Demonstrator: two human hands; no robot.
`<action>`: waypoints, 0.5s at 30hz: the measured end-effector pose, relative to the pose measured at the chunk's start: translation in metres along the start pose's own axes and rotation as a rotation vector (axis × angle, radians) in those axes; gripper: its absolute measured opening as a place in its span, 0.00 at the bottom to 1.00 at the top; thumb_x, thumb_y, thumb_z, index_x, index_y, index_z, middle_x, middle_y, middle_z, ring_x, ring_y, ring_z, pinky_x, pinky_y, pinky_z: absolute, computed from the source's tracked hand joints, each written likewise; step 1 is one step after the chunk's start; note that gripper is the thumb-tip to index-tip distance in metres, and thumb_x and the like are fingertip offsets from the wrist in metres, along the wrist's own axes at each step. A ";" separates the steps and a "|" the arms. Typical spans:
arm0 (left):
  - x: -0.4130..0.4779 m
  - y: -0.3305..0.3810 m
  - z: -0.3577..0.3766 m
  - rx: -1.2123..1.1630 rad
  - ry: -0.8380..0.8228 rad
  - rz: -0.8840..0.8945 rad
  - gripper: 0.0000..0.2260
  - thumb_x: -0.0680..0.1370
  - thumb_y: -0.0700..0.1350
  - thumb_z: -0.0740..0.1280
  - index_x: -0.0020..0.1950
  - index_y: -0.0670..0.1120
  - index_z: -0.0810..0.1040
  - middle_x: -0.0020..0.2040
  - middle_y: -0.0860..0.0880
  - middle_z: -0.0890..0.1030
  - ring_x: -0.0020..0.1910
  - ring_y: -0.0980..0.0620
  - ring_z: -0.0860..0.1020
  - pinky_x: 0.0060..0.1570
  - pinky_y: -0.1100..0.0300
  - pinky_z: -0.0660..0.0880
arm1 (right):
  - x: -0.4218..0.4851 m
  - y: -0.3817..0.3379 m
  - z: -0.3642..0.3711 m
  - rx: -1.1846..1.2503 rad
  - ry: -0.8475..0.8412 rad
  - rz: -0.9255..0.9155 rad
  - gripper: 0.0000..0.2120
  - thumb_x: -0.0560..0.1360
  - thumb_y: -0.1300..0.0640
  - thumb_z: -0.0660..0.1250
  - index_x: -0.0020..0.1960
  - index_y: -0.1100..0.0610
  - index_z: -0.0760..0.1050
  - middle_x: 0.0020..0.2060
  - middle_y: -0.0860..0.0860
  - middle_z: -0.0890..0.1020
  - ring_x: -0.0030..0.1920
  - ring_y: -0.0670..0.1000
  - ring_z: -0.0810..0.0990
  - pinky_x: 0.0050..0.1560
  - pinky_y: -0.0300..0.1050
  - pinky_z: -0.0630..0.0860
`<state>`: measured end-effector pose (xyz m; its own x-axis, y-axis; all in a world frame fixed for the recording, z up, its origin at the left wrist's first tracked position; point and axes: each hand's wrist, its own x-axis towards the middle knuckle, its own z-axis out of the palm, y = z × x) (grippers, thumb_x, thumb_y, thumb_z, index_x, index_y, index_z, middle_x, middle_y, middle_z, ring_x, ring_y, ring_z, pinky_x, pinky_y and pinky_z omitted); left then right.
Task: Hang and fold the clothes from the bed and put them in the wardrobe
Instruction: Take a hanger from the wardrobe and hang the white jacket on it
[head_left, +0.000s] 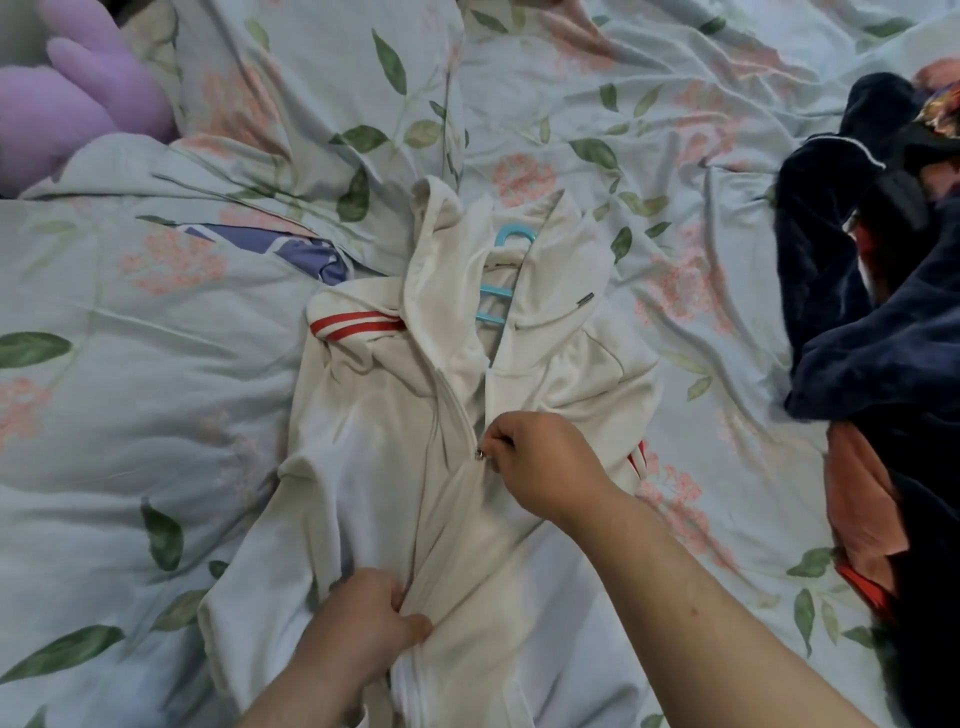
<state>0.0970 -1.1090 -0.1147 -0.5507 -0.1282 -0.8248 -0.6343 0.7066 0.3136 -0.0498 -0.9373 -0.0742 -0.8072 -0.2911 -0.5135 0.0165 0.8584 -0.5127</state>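
the right hand (540, 467) is pinching the small metal zip pull (479, 455) between thumb and fingertips, roughly halfway up the front of a white hooded jacket (363, 441); the left hand (363, 623) is gripping a bunched fold of the jacket's front near its lower hem, seemingly holding the cloth taut below the pull; the jacket is lying face up on the floral duvet (130, 415), spread across the middle of it; a blue hanger (501, 291) is sitting inside the jacket's neck, its hook poking out past the open collar and hood; the jacket's long axis is running from the hem nearest the person to the hood at the far end, leaning slightly rightward, with the hanger's hook pointing away from the person; red stripes are showing at the jacket's left shoulder and beside the right hand; judging by this, the jacket is already on its hanger and being zipped, with the upper half of the zip open; to the jacket's right, well apart, a heap of dark navy and orange clothes (872, 338) is waiting unsorted; beyond the jacket's upper left a purple plush toy (78, 93) is resting; the wardrobe is not in view, so nothing appears put away yet.
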 end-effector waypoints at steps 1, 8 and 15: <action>0.000 0.010 -0.007 0.075 0.038 0.024 0.15 0.67 0.57 0.73 0.36 0.50 0.71 0.34 0.54 0.77 0.36 0.55 0.76 0.37 0.60 0.71 | 0.002 -0.001 -0.002 0.005 -0.003 -0.008 0.10 0.80 0.55 0.61 0.44 0.51 0.80 0.39 0.46 0.83 0.43 0.49 0.80 0.47 0.50 0.79; 0.034 0.090 -0.043 -0.159 0.187 0.288 0.17 0.76 0.53 0.70 0.33 0.49 0.68 0.30 0.53 0.71 0.30 0.55 0.69 0.31 0.58 0.64 | 0.017 -0.009 -0.013 0.007 0.014 -0.057 0.10 0.79 0.56 0.62 0.41 0.49 0.77 0.38 0.46 0.83 0.41 0.48 0.80 0.45 0.48 0.78; 0.061 0.076 -0.031 -0.274 0.080 0.205 0.24 0.76 0.46 0.73 0.27 0.48 0.62 0.18 0.56 0.62 0.19 0.57 0.62 0.23 0.64 0.58 | 0.030 -0.002 -0.009 -0.052 -0.001 -0.023 0.09 0.80 0.54 0.62 0.46 0.51 0.81 0.41 0.47 0.84 0.43 0.49 0.81 0.46 0.49 0.79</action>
<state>-0.0015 -1.0844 -0.1262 -0.7155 -0.0651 -0.6955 -0.6223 0.5118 0.5923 -0.0796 -0.9441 -0.0824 -0.8064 -0.3118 -0.5025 -0.0331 0.8722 -0.4881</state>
